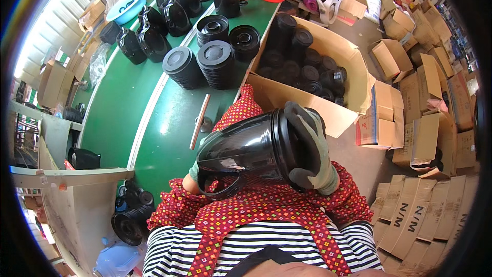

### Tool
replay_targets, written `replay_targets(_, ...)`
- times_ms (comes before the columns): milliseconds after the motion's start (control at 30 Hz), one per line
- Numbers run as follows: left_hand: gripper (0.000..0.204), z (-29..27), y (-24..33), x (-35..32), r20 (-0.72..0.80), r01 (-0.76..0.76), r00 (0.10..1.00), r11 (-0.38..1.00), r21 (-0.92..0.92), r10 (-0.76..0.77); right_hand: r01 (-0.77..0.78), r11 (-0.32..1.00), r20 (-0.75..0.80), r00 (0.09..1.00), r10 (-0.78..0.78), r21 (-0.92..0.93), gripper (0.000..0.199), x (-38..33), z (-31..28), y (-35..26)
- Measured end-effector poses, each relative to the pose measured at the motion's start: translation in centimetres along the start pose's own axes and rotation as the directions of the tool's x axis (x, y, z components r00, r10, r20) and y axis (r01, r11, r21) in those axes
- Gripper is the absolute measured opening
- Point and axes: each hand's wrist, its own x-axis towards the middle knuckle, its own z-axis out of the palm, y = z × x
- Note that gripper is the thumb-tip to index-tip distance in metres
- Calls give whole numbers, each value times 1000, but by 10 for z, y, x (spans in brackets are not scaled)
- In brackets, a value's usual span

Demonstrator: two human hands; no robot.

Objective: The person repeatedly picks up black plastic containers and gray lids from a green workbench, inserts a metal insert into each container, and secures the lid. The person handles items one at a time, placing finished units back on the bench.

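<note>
A glossy black jug (238, 146) with a loop handle lies tilted across my lap, its wide ringed end to the right. My left hand (194, 169), gloved, grips the narrower end from behind; the jug hides most of its fingers. Around the ringed end wraps my right hand (313, 146) in a grey-green glove, its thumb below and fingers above. Whether a separate part sits in that end, I cannot tell. Just beyond the jug, a hammer (200, 122) with a wooden handle rests on the green table.
Stacked black round lids (216, 54) and several black jugs (174, 16) stand on the green table (110, 108). A carton (307, 100) of black cylindrical parts is at the right. Flattened cartons (410, 215) and open boxes lie farther right. A blue basin (126, 5) sits far left.
</note>
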Motion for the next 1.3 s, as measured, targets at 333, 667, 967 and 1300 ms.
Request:
replay_targets(333,58,24,118,6,-123,-316,726,488,813,676,-301,622,-16,893,450,723,61,0,39,27)
replay_targets(667,67,-6,122,-3,-402,-104,879,926,362,256,-521,596,296,849,438,611,79,9,-15,55)
replay_targets(967,61,37,171,7,232,-333,683,14,943,693,-474,-21,453,828,330,880,82,15,28,58)
replay_targets(1300,74,22,131,8,-438,-107,817,844,525,376,-116,624,-72,961,267,773,78,16,38,22)
